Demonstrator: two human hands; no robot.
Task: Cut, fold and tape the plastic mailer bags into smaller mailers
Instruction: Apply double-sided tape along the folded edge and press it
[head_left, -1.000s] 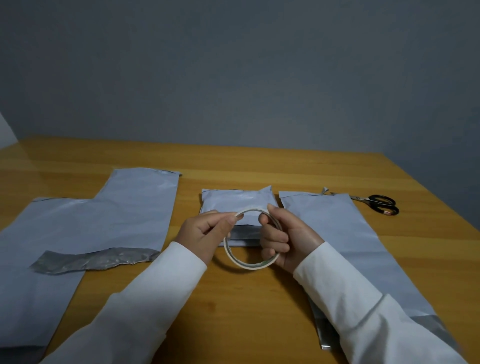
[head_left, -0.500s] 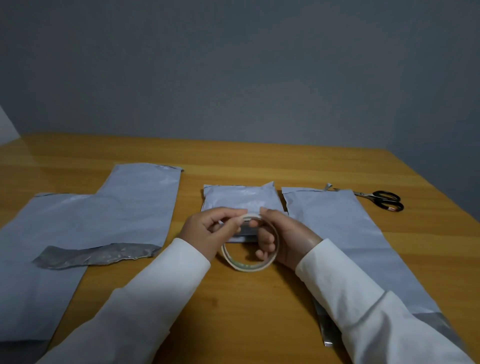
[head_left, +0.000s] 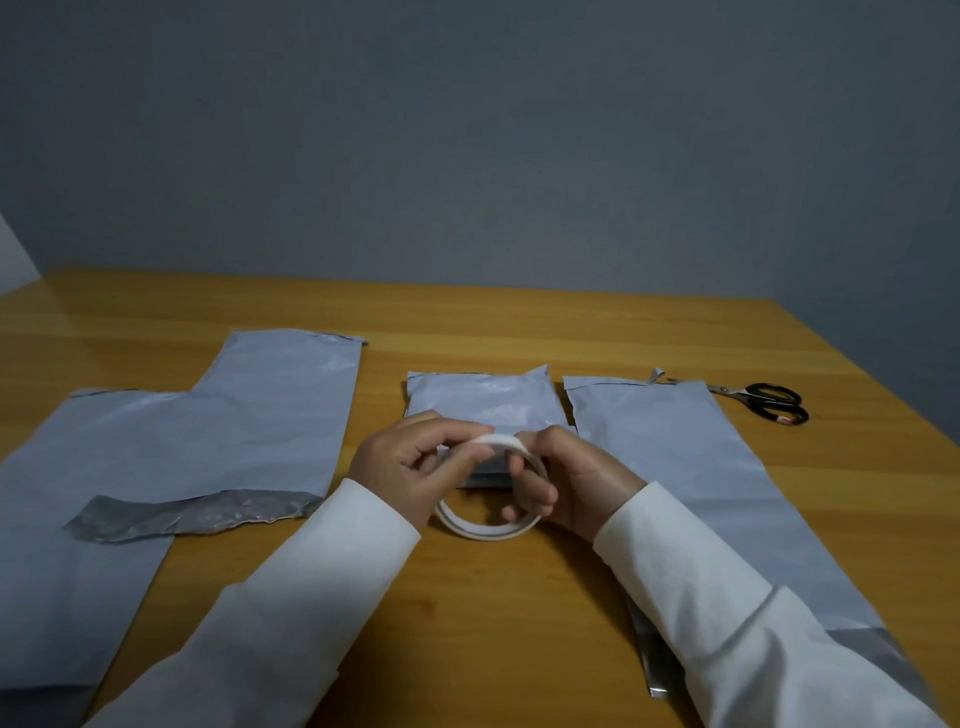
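Observation:
A thin white tape roll (head_left: 488, 527) is held upright over the table's middle, just in front of a small folded grey mailer (head_left: 483, 400). My right hand (head_left: 571, 480) grips the roll with fingers through its hole. My left hand (head_left: 410, 467) pinches the roll's top edge between thumb and fingertips. Whether a tape end is lifted I cannot make out. A long grey mailer strip (head_left: 691, 483) lies to the right, partly under my right sleeve. Two larger grey mailer pieces (head_left: 208, 441) overlap on the left, one with a dark folded flap (head_left: 197, 514).
Black-handled scissors (head_left: 763, 402) lie at the back right, beside the long strip's far end. The wooden table (head_left: 493, 623) ends at a grey wall behind and has its right edge near the scissors.
Both hands have carried the tape roll slightly away from me, toward the small folded mailer. My left fingers moved onto the roll's top edge and now pinch it.

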